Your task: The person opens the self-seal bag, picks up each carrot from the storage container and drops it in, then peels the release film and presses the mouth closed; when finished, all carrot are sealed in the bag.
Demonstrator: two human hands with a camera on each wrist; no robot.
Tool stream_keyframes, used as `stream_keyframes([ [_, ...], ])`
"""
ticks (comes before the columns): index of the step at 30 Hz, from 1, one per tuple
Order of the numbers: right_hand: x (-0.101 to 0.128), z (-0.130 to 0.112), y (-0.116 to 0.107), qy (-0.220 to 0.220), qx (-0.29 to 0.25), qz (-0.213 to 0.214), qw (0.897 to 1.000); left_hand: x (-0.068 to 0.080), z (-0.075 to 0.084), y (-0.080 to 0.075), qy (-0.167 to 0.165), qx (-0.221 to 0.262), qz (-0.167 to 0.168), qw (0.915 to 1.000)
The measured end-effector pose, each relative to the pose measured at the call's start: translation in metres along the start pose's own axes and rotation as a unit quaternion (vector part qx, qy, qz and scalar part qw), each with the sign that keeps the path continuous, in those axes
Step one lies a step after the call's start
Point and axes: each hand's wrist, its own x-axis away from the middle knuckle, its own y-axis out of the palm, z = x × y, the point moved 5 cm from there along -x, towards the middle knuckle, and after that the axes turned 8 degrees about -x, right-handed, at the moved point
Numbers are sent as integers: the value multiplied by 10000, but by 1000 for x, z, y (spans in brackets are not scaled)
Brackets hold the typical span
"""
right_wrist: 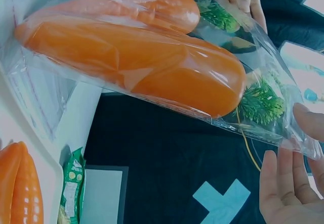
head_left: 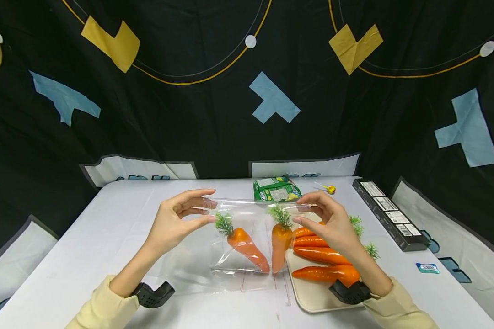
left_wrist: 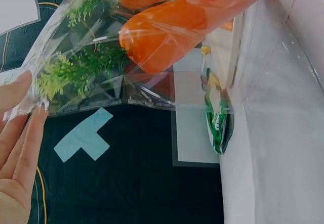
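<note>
A clear plastic bag [head_left: 247,219] hangs upright between both hands, with two toy carrots inside. One carrot [head_left: 249,249] leans to the right; the other carrot [head_left: 281,242] stands nearly upright, both with green tops upward. My left hand [head_left: 181,214] pinches the bag's upper left corner between thumb and fingers. At the upper right corner my right hand [head_left: 327,219] pinches the bag the same way. In the right wrist view the nearer carrot [right_wrist: 136,64] lies behind the clear film. Several more carrots [head_left: 325,256] rest on a cream tray [head_left: 308,299], partly hidden by the right hand and arm.
More clear bags [head_left: 189,269] lie flat on the white table below. A green snack packet [head_left: 276,189] and a yellow lollipop [head_left: 330,189] are at the back. On the right are a long black box [head_left: 391,214] and a small blue wrapped packet [head_left: 427,268].
</note>
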Motion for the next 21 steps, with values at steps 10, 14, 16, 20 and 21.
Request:
stream_keyframes([
  [10, -3, 1, 5, 125, 114, 107, 9998, -1, 7, 10, -19, -252, 36, 9997],
  [14, -3, 2, 5, 141, 130, 120, 9997, 0, 8, 10, -10, -352, 124, 9993],
  [16, -3, 2, 6, 111, 135, 116, 9998, 0, 9, 9, 8, -397, 186, 9990],
  [20, -4, 2, 7, 58, 136, 83, 9999, 1, 10, 9, 19, -385, 244, 9990],
  [21, -4, 2, 7, 65, 147, 72, 9998, 1, 10, 9, -1, -368, 240, 9990],
])
